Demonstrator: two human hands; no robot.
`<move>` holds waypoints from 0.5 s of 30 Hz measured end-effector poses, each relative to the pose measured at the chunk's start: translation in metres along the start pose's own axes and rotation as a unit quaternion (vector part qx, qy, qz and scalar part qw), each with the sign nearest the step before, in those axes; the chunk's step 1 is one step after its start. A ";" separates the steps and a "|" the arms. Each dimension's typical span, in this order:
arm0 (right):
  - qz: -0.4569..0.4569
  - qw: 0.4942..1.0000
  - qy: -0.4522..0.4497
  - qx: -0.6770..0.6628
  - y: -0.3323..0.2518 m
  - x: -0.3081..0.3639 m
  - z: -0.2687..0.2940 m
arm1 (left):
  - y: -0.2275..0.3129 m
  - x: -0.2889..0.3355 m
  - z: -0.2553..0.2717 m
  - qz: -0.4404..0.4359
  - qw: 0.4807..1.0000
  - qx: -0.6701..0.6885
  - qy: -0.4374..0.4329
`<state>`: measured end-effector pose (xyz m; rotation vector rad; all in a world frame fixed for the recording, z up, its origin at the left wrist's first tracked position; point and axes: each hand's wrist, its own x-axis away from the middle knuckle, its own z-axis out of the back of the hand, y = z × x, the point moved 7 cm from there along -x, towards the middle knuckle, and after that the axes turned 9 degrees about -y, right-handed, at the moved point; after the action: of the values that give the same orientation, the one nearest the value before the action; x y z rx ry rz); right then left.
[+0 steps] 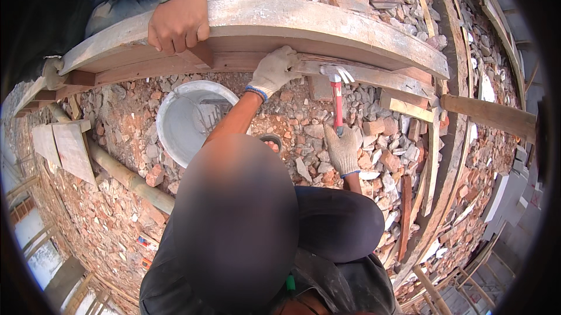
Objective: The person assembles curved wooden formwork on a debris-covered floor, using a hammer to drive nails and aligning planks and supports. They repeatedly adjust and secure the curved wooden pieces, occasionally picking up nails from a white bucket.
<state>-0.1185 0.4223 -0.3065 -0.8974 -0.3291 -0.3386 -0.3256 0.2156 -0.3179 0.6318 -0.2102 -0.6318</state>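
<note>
My left hand (273, 72), in a pale knit glove with a blue cuff, is closed at the end of a narrow wooden strip (362, 74) under the long timber form (327, 20); its fingertips are partly hidden. In a matching glove, my right hand (343, 150) grips the handle of a claw hammer (338, 100). The red handle points away from me, and the metal head overlaps the strip in view. A co-worker's bare hand (180, 23) rests over the form's top edge at the far left.
A grey bucket (168, 131) holding thin metal pieces, perhaps nails, stands left of my left forearm. Broken brick and stone rubble (125, 204) covers the ground. Long beams (453, 157) run along the right, and a round pole (131, 183) lies at the left.
</note>
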 end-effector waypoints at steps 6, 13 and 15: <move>0.267 0.893 0.137 -0.337 -0.085 0.060 0.096 | -0.002 0.024 -0.006 0.009 1.000 0.017 0.023; 0.118 0.974 0.191 -0.044 0.000 0.019 0.036 | 0.017 0.002 -0.013 -0.017 0.999 0.031 -0.015; -0.057 0.998 -0.014 0.033 0.017 0.006 -0.006 | 0.009 0.020 -0.018 0.000 0.999 0.034 -0.024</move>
<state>-0.1051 0.4267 -0.3190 -0.8213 -0.4162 -0.4180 -0.2988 0.2181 -0.3265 0.6821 -0.2780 -0.6420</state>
